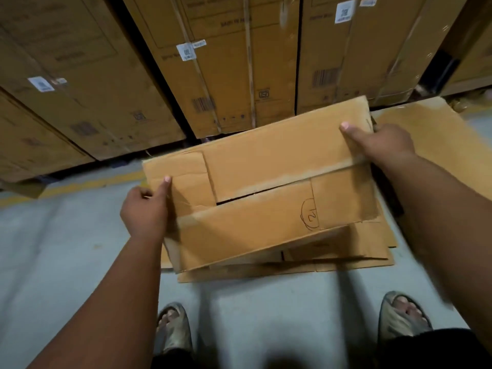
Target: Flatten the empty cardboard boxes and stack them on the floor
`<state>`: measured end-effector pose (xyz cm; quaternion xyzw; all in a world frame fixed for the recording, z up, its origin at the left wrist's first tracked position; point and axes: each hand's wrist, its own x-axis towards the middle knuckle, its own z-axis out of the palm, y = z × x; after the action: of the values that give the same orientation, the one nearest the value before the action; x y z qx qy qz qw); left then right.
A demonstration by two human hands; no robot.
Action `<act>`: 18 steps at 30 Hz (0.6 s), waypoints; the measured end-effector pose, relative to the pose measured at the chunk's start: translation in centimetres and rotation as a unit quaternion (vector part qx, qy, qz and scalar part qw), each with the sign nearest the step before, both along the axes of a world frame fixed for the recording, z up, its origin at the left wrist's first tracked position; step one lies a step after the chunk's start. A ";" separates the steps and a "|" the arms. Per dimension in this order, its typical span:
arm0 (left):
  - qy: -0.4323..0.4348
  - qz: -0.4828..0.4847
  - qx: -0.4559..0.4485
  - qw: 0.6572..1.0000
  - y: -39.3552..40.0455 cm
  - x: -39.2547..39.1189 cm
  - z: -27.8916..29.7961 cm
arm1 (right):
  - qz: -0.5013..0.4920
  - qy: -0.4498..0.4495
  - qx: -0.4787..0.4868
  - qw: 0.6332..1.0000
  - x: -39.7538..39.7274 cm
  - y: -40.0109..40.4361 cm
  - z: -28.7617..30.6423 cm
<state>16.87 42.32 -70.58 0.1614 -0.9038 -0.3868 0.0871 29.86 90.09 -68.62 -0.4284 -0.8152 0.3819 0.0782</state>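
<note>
A brown cardboard box (pixel 266 187) hangs tilted between my hands, its flaps folded over the face toward me and a circled pen mark near its lower right. My left hand (pixel 145 211) grips its left edge, thumb on the front face. My right hand (pixel 383 143) grips the upper right edge, thumb laid across the top flap. Below it a stack of flattened boxes (pixel 346 258) lies on the grey floor (pixel 66 257). Another flat sheet of cardboard (pixel 431 139) lies on the floor behind my right hand.
Tall sealed cartons (pixel 221 75) with barcodes and white labels stand in a row across the back. A yellow line (pixel 80 183) runs along the floor before them. My sandalled feet (pixel 174 328) stand just in front of the stack.
</note>
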 end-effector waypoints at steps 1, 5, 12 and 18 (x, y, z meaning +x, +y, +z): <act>-0.012 0.000 -0.006 1.000 -0.2 -0.1 0.0 | -0.001 -0.003 0.015 1.000 -0.1 -0.1 0.3; -0.070 -0.011 -0.020 0.997 -1.5 1.0 -2.0 | 0.001 -0.014 0.026 1.000 0.5 -0.8 -0.8; -0.037 0.013 -0.019 0.999 -2.4 -1.7 -1.1 | -0.007 0.008 0.099 0.995 -1.6 -1.3 1.4; -0.197 -0.291 -0.184 0.918 2.1 0.5 -3.8 | 0.136 -0.110 0.018 0.984 -0.1 -4.8 -6.5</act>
<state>17.33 44.44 -74.33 -0.0546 -0.9648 -0.1826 -0.1811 29.71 85.31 -75.15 -0.3516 -0.8763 0.3244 -0.0572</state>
